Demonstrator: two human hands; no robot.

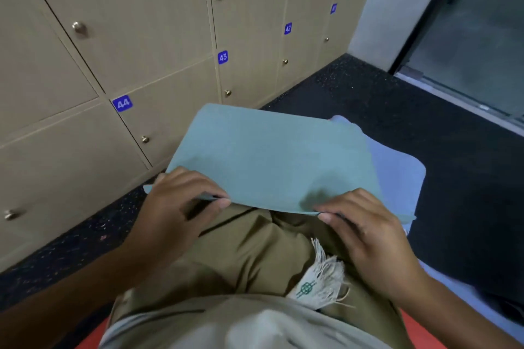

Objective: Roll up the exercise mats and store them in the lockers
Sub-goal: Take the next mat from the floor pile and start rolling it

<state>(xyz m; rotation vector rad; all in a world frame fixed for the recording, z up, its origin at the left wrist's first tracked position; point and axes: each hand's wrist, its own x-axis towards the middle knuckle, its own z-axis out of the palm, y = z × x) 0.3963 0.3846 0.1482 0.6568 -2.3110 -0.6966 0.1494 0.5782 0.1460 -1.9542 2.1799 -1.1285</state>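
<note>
1. Head view: person kneels or sits on the dark speckled floor (368, 110), facing a wall of beige lockers (141, 8) with blue number tags 44, 43, 42; all doors in view closed.
2. Green exercise mat (269, 156) lies flat ahead of the knees, near edge lifted off the lap. It sits on top of a light blue mat (397, 173), which sticks out on the right side.
3. Left hand (181, 201) pinches the near-left edge of the green mat, fingers curled over the top, thumb under.
4. Right hand (365, 224) pinches the near-right edge the same way, fingertips on top of the edge.
5. Orange surface (419, 331) shows under the person at bottom corners, maybe a third mat, cannot tell.
6. Step in hand, my read: start of the roll on the green mat, no turn made yet, mat not rolled at all.
7. Next move calls for both hands tucking the edge over tight and even, then pushing forward toward the lockers; keep the blue mat from dragging along. Storage not started, a door needs opening later.
</note>
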